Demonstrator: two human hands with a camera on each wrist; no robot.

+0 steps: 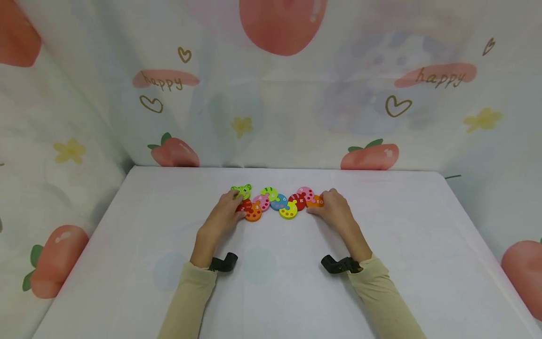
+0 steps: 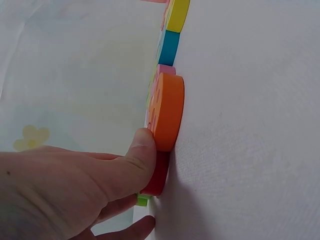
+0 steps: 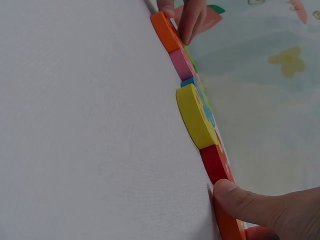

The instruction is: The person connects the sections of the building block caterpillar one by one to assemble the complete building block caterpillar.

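Note:
A row of joined, numbered puzzle pieces forms a caterpillar on the white table. Its green head piece [image 1: 244,189] with a face lies at the left end, and an orange piece marked 10 [image 1: 314,202] at the right end. My left hand [image 1: 220,214] grips the left end, its thumb [image 2: 142,150] against the edge of the red piece [image 2: 161,172] marked 2, beside the orange piece [image 2: 169,112] marked 3. My right hand [image 1: 336,211] pinches the orange end piece, thumb [image 3: 245,202] on its near edge. The right fingertips are partly hidden behind it.
Between the hands lie the pink, light green, blue, yellow [image 1: 288,211] and red middle pieces. The table [image 1: 271,292] reaches back to a printed cloth [image 1: 288,113] with hearts and fruit. Another cloth side hangs at the left. Black wrist mounts [image 1: 224,262] sit at both sleeves.

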